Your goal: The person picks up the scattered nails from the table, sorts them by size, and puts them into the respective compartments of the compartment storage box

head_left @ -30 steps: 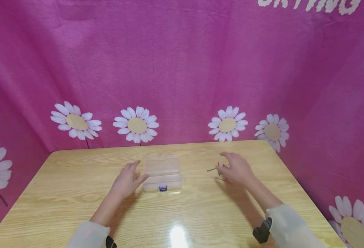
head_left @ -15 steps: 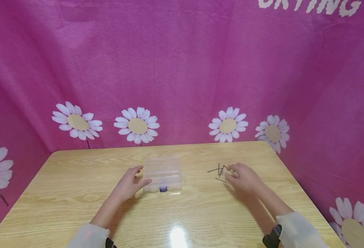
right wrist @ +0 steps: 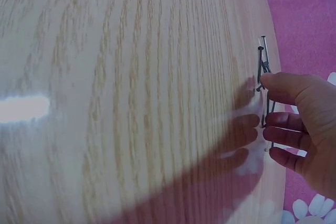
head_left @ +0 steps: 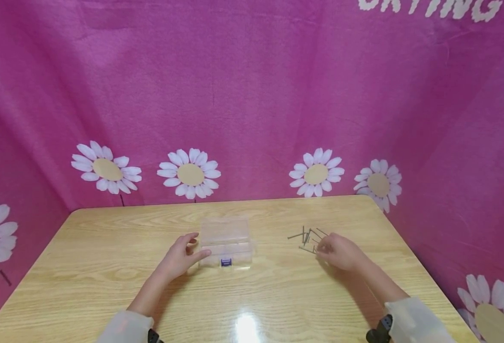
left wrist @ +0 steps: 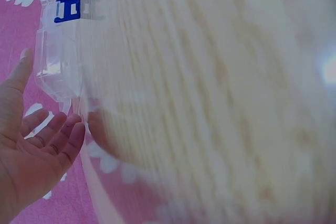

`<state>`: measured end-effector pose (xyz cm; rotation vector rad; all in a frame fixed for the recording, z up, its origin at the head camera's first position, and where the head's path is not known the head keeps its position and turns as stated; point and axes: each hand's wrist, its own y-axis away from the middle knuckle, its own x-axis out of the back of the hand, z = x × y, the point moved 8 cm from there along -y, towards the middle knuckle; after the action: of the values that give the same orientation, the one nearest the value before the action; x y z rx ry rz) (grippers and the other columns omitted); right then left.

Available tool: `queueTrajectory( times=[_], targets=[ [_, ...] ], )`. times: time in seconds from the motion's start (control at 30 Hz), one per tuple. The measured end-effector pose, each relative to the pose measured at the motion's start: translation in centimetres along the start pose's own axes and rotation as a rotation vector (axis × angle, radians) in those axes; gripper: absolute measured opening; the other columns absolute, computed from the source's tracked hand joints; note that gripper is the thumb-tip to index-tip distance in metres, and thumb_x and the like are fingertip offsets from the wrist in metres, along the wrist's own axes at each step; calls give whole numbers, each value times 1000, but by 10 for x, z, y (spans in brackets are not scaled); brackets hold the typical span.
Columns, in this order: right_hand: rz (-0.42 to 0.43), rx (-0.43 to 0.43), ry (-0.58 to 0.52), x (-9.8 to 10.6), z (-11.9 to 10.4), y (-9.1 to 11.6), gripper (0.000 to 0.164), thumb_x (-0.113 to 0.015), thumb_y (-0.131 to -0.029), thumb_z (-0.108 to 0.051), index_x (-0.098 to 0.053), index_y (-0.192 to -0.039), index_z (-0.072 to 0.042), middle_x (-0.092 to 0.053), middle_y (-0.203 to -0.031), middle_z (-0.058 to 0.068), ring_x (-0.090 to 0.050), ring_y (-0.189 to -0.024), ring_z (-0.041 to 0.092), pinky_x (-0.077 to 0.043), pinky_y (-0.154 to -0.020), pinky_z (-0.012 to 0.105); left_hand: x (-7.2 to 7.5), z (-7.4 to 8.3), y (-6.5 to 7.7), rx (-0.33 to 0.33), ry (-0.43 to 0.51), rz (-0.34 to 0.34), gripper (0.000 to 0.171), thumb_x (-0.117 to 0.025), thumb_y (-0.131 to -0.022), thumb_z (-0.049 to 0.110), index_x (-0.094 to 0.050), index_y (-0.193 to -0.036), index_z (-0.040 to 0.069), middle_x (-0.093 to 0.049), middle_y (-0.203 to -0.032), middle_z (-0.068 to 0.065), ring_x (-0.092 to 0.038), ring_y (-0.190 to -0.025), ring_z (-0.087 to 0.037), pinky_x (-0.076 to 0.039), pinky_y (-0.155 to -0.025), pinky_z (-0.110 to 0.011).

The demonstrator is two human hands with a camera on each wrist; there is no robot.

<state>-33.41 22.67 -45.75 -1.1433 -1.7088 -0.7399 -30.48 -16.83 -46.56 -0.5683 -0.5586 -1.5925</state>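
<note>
A magenta cloth backdrop printed with white daisies (head_left: 252,95) rises beyond both hands; below them spreads a pale wood-grain table (head_left: 286,295) with rounded corners. Just inside the left hand sits a clear plastic rectangular box (head_left: 240,257), its front toward the person, presumably for easy access; whether its lid is raised cannot be told. The left hand (head_left: 180,257) is relaxed, thumb extended and fingers loosely bent beside the box, perhaps ready to steady it; contact is uncertain. The right hand (head_left: 342,252) has its thumb and fingers partly closed at the slim dark metal nails (right wrist: 260,64), scattered within its reach; whether it pinches one cannot be told. Smallest is the box's blue plastic latch (head_left: 226,262).
</note>
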Motion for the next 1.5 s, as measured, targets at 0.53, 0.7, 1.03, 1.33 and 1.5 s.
queueTrajectory(
  times=[0.53,0.7,1.03,1.33,1.5],
  targets=[
    [9,1,26,-5,1,-2,18,-67,-82,-20,-70,-93,-6,-59,-86,5,-55,-77,15,-51,-73,38,-4,-2,-1,24,85,-43,78,-70,-82,39,-37,-139,-2,-53,-128,-21,-51,-116,-36,-43,-98,-49],
    [46,13,59,-5,-5,-1,16,-65,-82,-17,-71,-92,-7,-59,-85,4,-54,-77,15,-50,-74,39,-4,-2,-2,16,86,-47,78,-70,-82,40,-36,-140,-2,-51,-131,-22,-50,-118,-38,-42,-99,-49],
    [65,-39,98,-8,-4,-1,14,-63,-81,-15,-71,-91,-8,-56,-85,4,-52,-75,15,-49,-74,38,-9,-8,-3,32,117,-48,81,-73,-79,40,-38,-140,-1,-49,-133,-21,-49,-121,-38,-41,-101,-50],
    [75,-58,102,-7,0,1,13,-64,-81,-15,-71,-89,-8,-57,-87,5,-54,-77,17,-50,-75,40,-9,-7,-3,17,77,-36,78,-71,-81,41,-39,-139,-1,-46,-137,-23,-49,-121,-40,-41,-101,-49],
    [88,-51,88,-5,0,2,12,-64,-80,-14,-71,-87,-8,-57,-85,4,-52,-73,15,-50,-70,36,-10,-5,-5,-1,69,-29,74,-70,-82,38,-41,-138,1,-45,-139,-23,-49,-121,-40,-41,-101,-49]
  ],
)
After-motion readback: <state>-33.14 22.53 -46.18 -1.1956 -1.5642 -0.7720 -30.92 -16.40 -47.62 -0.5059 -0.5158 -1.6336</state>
